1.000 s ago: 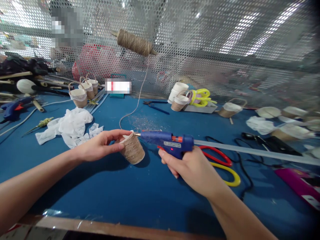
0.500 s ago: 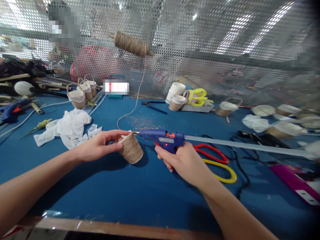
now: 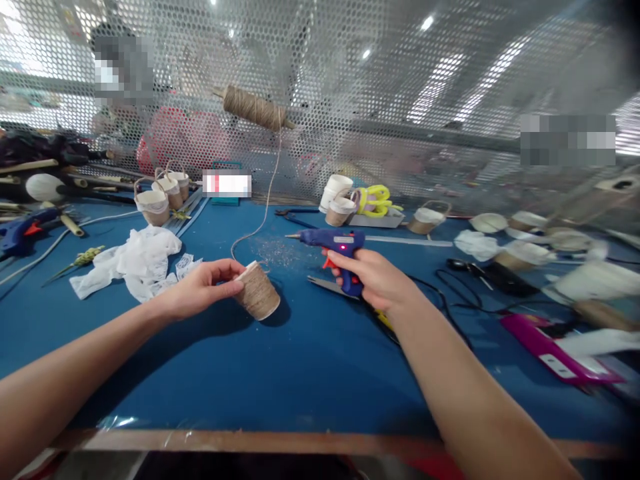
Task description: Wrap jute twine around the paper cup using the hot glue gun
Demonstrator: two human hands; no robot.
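Observation:
Between the thumb and fingers of my left hand (image 3: 213,287) is the rim of a small twine-wrapped cup (image 3: 259,293), tilted over the blue table. A strand of twine (image 3: 267,207) runs from the cup's rim area up to a spool of twine (image 3: 254,108) hung at the mesh. My right hand (image 3: 377,280) is closed round the handle of a blue glue gun (image 3: 333,243), with a glue stick (image 3: 410,241) out of its back. The nozzle points left, clear of the cup. Under my right hand, scissors (image 3: 333,288) lie partly hidden.
White lace cloth (image 3: 145,257) lies at the left, near several small twine-handled buckets (image 3: 154,208). Another blue glue gun (image 3: 25,230) rests at the far left. Pliers (image 3: 300,217) and white cups (image 3: 336,190) are at the back. A purple power strip (image 3: 555,350) and cables are at the right.
My right hand has drawn the glue gun away from the cup's rim, up and to the right. The left hand still holds the cup in nearly the same place; the view has shifted slightly.

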